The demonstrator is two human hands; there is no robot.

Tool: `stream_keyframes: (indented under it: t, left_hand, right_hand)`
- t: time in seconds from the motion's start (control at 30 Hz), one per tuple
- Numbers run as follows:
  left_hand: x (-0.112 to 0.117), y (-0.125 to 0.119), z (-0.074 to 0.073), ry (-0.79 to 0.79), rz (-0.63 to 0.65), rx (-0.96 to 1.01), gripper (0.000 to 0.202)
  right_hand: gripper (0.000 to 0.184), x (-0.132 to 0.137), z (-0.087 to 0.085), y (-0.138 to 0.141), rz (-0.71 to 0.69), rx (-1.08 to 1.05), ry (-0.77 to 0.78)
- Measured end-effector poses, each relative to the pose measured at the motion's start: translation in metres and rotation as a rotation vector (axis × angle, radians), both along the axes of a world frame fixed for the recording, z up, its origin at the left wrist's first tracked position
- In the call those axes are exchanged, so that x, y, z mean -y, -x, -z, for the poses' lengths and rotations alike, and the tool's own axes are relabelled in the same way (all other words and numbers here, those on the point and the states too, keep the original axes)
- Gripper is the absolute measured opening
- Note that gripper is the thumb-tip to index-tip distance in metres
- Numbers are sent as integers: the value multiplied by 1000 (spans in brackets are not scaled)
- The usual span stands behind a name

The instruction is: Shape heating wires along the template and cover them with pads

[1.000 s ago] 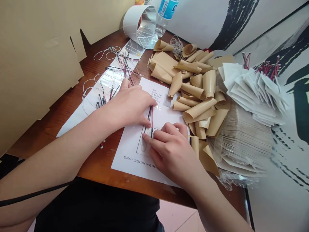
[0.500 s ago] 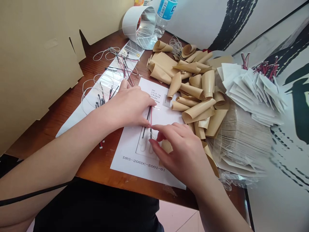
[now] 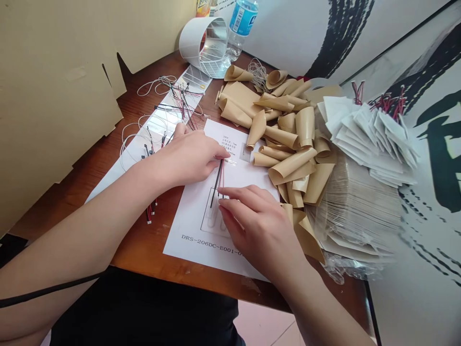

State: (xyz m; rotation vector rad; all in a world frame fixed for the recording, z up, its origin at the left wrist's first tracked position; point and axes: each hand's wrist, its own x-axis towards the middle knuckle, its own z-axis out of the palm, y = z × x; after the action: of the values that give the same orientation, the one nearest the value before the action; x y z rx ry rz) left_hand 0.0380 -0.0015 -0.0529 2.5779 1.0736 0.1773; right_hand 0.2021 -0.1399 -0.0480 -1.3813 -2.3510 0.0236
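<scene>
A printed white sheet [image 3: 180, 226] with a line drawing and the text "DRS-206DC" lies flat on the table. Thin red and black wires [image 3: 221, 175] run down over it, emerging from beneath my left hand [image 3: 196, 156]. That hand is closed over the upper part of the wires, its index finger pointing right near a clear strip of tape [image 3: 230, 162]. Below it, my right hand [image 3: 257, 214] pinches the lower wire end between thumb and index finger above the drawing. The very tip is partly hidden by the fingers.
Rolled brown paper pieces [image 3: 288, 139] crowd the sheet's right side. Beyond them stand white packets [image 3: 367, 134] and a bagged stack of cards [image 3: 360, 206]. Loose wires [image 3: 183, 103] lie at the left. A label roll [image 3: 201, 45] and water bottle [image 3: 241, 24] are behind. Cardboard [image 3: 61, 96] borders the left.
My left thumb has drawn back up from beside the right fingertips, so more wire shows between my hands. The right hand has shifted slightly left and its fingertips have come closer together.
</scene>
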Motion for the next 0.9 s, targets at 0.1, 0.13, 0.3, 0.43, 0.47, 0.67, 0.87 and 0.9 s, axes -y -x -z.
stream_keyframes:
  t: [0.1,0.13,0.3,0.43,0.47,0.67,0.87,0.9]
  left_hand:
    - [0,-2,-2,-3,-25,-8,32]
    - [0,-3,-2,-4,-32,-10,31]
    - [1,-4,-1,-44,-27,20,29]
    - [3,-5,-1,-71,-33,16,29]
    - [3,-6,-1,-70,-36,13,29]
    - [5,-6,-2,-73,-32,19,32]
    - [5,-5,-3,-50,-32,7,36]
    - [5,-5,-3,-47,-33,-3,37]
  right_hand:
    - [21,0,4,0,-19,17,21]
    - [21,0,5,0,-20,23,25]
    - [20,-1,6,1,-14,41,41]
    - [21,0,7,1,-21,29,44]
    - [21,0,7,1,-27,26,45]
    - [21,-2,7,2,-58,37,82]
    - [22,-1,7,3,-53,21,89]
    - [22,-1,7,2,-54,24,94]
